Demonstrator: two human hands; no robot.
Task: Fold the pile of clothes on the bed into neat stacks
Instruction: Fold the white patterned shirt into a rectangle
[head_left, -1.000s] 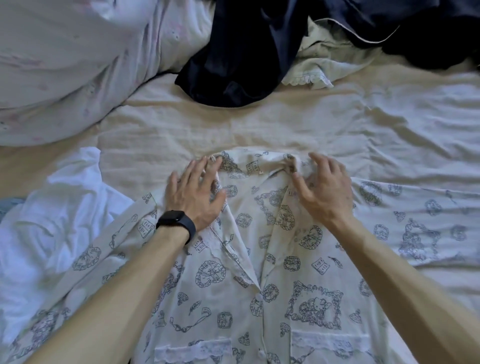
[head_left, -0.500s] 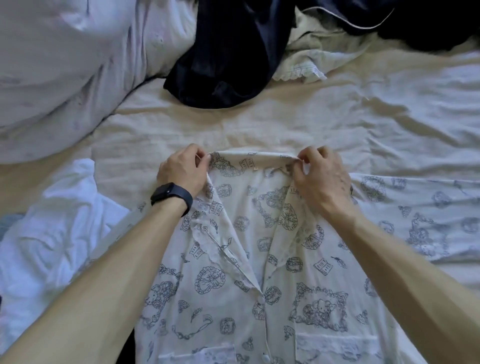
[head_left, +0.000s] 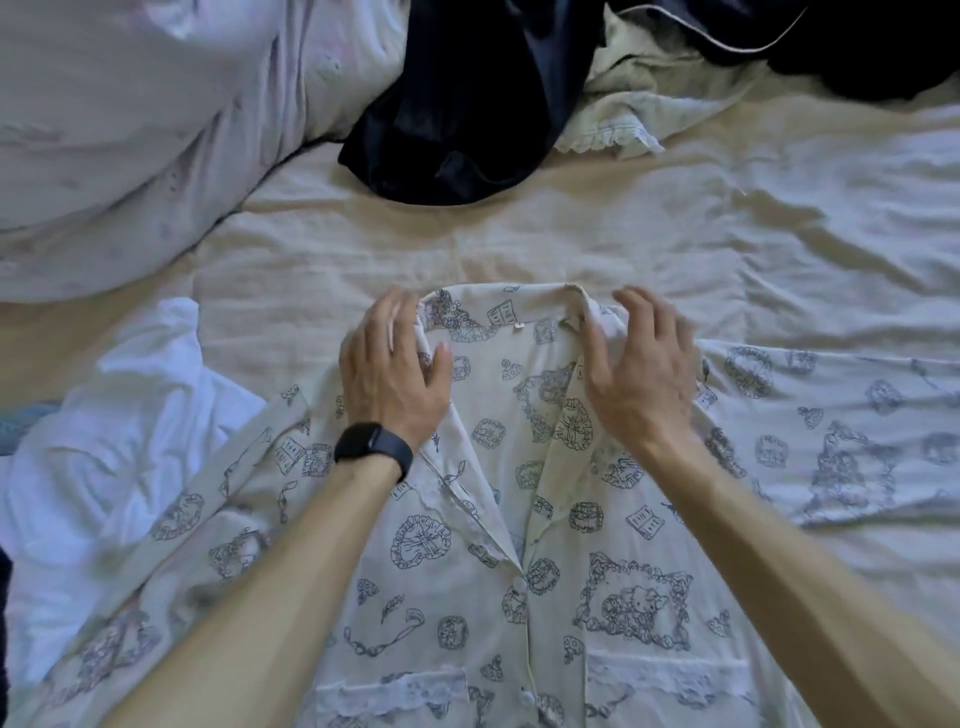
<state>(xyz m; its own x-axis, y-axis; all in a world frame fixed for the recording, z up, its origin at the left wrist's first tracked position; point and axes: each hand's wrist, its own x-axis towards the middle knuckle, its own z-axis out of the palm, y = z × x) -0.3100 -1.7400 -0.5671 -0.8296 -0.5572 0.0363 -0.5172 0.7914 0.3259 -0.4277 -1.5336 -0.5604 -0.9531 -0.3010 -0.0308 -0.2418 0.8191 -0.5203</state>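
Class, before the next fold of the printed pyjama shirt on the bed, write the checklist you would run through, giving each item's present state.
1. The cream printed pyjama shirt lies front up, placket buttoned: ok.
2. Its collar is turned down: ok.
3. The left hand and right hand rest at the collar with loose fingers: ok.
4. The sleeve on the person's right is spread on the beige sheet: ok.
5. The sleeve on the person's left lies flat: not ok, it rides over crumpled white cloth.
6. The hem is straight: cannot tell, out of frame.
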